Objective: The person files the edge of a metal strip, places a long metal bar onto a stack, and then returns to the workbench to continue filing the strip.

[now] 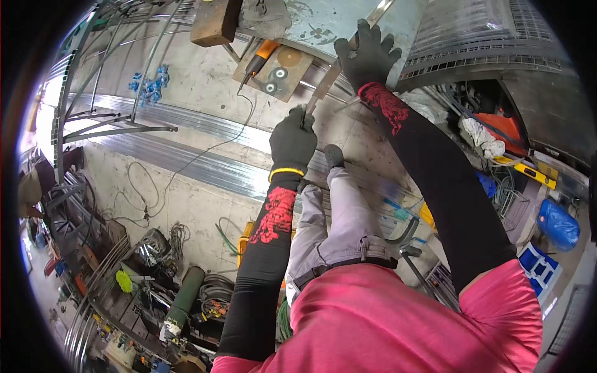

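Note:
My left hand [292, 142], in a dark glove with a yellow cuff edge, is closed around the near end of a long flat metal bar [328, 79]. The bar slants up and right across the edge of a grey metal-topped table [323, 28]. Farther along it, my gloved right hand [368, 57] lies palm down against the bar with its fingers spread. What is under that palm is hidden. Left of the bar, an orange-bodied corded power tool [264, 53] rests on a wooden board [292, 87] with round discs on it.
Long metal profiles [186, 149] cross the floor, with a tool cord [214, 146] over them. Wire mesh panels [472, 31] stand right of the table. A metal frame [99, 121] is at left. A green cylinder [185, 298] and a yellow spirit level [532, 173] lie among clutter.

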Action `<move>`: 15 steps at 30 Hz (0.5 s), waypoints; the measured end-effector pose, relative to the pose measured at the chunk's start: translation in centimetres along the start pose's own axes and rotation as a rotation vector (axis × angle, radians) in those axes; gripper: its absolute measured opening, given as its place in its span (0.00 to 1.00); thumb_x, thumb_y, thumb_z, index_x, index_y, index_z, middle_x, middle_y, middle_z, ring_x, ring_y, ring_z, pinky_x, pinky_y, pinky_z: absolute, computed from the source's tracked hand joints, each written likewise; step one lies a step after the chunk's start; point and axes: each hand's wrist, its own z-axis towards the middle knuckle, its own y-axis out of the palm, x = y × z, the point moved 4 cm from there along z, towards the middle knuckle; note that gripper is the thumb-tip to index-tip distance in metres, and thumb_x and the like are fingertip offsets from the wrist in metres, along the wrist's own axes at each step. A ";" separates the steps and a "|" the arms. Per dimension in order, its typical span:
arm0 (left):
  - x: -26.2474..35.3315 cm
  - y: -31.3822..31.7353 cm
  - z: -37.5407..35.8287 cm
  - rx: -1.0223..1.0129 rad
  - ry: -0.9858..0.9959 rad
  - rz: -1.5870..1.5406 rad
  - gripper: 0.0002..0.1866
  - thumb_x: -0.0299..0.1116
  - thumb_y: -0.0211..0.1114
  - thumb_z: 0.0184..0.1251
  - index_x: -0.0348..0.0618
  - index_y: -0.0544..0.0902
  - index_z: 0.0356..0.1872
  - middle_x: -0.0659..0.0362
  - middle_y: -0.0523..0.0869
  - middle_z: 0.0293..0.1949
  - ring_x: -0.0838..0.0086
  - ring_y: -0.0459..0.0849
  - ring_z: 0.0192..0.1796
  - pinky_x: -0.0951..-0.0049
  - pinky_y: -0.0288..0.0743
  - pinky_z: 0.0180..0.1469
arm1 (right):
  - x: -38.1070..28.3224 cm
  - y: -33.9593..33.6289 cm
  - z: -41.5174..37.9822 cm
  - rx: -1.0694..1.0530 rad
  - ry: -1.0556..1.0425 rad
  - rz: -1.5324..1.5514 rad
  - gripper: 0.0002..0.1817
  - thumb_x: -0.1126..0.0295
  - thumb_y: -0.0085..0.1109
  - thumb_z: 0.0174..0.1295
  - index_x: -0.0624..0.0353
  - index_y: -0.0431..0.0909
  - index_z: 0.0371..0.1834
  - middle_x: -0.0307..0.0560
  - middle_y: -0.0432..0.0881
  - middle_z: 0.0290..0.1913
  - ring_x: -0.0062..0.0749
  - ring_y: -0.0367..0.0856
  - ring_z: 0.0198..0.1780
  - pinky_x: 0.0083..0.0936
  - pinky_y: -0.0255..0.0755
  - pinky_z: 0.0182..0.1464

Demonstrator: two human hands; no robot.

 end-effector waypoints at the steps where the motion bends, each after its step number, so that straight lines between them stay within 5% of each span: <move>1: 0.3 -0.1 0.1 0.004 0.002 -0.002 0.16 0.45 0.62 0.79 0.44 0.86 0.51 0.42 0.91 0.36 0.39 0.89 0.43 0.42 0.81 0.46 | 0.1 0.2 0.2 0.004 -0.003 0.000 0.42 0.43 0.61 0.62 0.52 0.73 0.79 0.54 0.80 0.66 0.70 0.71 0.72 0.74 0.53 0.76; 7: -3.2 0.9 -6.1 0.091 -0.012 -0.143 0.15 0.46 0.63 0.81 0.48 0.89 0.52 0.42 0.91 0.34 0.43 0.91 0.39 0.47 0.83 0.39 | 0.0 -0.4 0.2 0.109 -0.046 -0.019 0.42 0.43 0.60 0.63 0.52 0.72 0.79 0.55 0.79 0.67 0.70 0.72 0.72 0.73 0.54 0.77; 9: -2.4 0.3 -4.5 -0.026 -0.099 0.050 0.14 0.43 0.65 0.79 0.45 0.89 0.51 0.43 0.91 0.34 0.43 0.91 0.39 0.48 0.83 0.39 | -0.2 -0.8 0.1 -0.064 -0.011 0.038 0.42 0.43 0.61 0.63 0.53 0.73 0.79 0.55 0.80 0.66 0.70 0.70 0.73 0.73 0.54 0.77; 11: -0.8 -0.1 -0.3 0.040 0.070 -0.027 0.15 0.44 0.65 0.78 0.46 0.89 0.52 0.43 0.91 0.35 0.40 0.90 0.39 0.46 0.83 0.40 | -0.4 -0.4 0.1 -0.009 -0.036 0.043 0.41 0.44 0.62 0.63 0.53 0.74 0.78 0.54 0.81 0.65 0.70 0.71 0.73 0.73 0.54 0.76; 15: 1.3 -0.5 0.7 -0.048 0.014 0.024 0.13 0.43 0.62 0.77 0.44 0.85 0.46 0.40 0.90 0.36 0.39 0.89 0.44 0.39 0.80 0.46 | 0.3 0.3 -0.5 0.092 -0.055 0.036 0.41 0.43 0.63 0.64 0.53 0.75 0.77 0.54 0.81 0.66 0.70 0.72 0.72 0.73 0.54 0.76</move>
